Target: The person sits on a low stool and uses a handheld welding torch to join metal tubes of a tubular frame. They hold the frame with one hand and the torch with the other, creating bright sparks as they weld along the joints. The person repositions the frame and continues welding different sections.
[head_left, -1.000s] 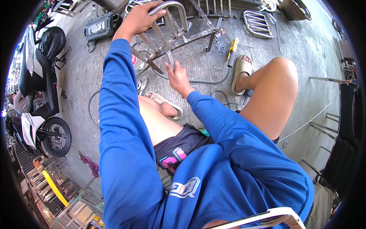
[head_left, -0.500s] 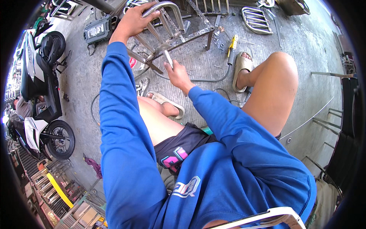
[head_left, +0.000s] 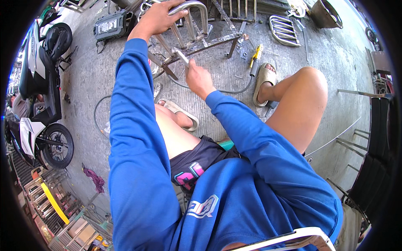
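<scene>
My left hand (head_left: pixel 157 19) is wrapped over the top of a rack of bent shiny metal tubes (head_left: pixel 204 19), at its upper left. My right hand (head_left: pixel 199 80) grips what looks like a hammer by its pale metal handle (head_left: pixel 183 58). The tool's head is at the lower tubes of the rack, but whether it touches them I cannot tell. Beneath the rack lies a rusty angle-iron frame (head_left: pixel 211 49) with short legs.
A yellow-and-black welding-torch-like tool (head_left: pixel 255 58) with a cable lies near my right sandal (head_left: pixel 264 79). Beyond are a tube grille (head_left: pixel 284 31), a dark case (head_left: pixel 111 26) and a bucket (head_left: pixel 324 16). A motorcycle (head_left: pixel 39 96) stands left, black chairs (head_left: pixel 372 154) right.
The view has shifted slightly, so the scene sits a little lower. The hammer's head has come closer to the rack's lower tubes; my left hand keeps its hold.
</scene>
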The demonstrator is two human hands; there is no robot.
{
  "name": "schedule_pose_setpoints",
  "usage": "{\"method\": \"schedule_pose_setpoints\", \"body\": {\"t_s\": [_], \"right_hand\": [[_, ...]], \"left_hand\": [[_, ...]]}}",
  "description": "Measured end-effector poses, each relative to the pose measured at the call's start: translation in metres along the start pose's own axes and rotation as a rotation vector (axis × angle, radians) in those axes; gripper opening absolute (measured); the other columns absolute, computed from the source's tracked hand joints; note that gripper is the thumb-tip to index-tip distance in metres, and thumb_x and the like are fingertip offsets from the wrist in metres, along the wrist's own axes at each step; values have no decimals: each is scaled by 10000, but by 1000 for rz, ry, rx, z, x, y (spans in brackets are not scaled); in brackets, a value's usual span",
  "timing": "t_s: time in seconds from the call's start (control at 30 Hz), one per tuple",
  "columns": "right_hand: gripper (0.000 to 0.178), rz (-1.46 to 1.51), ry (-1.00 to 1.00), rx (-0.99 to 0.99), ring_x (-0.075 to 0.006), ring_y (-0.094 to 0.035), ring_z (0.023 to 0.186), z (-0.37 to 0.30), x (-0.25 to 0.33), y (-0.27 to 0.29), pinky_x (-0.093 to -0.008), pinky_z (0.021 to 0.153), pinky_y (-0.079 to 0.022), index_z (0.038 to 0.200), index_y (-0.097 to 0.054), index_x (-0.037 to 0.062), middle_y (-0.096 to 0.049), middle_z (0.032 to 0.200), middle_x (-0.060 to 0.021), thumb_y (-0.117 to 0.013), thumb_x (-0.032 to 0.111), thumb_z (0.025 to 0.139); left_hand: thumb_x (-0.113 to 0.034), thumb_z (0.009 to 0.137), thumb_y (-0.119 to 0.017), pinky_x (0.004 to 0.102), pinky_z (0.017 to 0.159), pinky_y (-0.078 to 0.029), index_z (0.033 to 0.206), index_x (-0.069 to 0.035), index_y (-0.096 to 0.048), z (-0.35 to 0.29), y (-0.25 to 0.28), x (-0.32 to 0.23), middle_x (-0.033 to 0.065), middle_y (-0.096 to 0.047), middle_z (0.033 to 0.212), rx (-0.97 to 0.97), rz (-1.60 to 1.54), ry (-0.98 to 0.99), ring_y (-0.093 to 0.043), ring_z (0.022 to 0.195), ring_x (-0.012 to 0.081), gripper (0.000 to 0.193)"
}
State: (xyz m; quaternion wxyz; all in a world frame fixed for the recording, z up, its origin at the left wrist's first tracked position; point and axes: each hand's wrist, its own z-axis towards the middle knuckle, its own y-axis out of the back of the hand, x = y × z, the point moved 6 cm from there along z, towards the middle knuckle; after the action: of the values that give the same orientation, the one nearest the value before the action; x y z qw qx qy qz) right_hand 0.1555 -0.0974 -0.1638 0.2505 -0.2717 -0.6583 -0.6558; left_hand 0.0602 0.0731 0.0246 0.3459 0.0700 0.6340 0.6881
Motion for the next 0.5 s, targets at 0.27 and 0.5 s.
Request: {"method": "schedule_pose_setpoints", "body": {"t_s": [0.27,0.5], "right_hand": [[182,-27,45,-64,-455,-715,771,2,-1,2,-557,642,-565,1134,-517,50,-710,901,-249,-538,205,1042],[331,154,-93,-2,-503,-690,817,6,-19,10,-595,719,-546,1125,-536,18,-716,865,-268,-563,344,1071]], "left_hand": [[-531,980,-701,418,922,-566,1434,-157,-652,5,-7,3,196,-754,1190,0,-51,1,-754,987,325,590],[-522,975,-705,430,950,-567,1399,-165,-676,1,-7,0,180,-755,1206,33,-73,51,-739,1053,369,554]]}}
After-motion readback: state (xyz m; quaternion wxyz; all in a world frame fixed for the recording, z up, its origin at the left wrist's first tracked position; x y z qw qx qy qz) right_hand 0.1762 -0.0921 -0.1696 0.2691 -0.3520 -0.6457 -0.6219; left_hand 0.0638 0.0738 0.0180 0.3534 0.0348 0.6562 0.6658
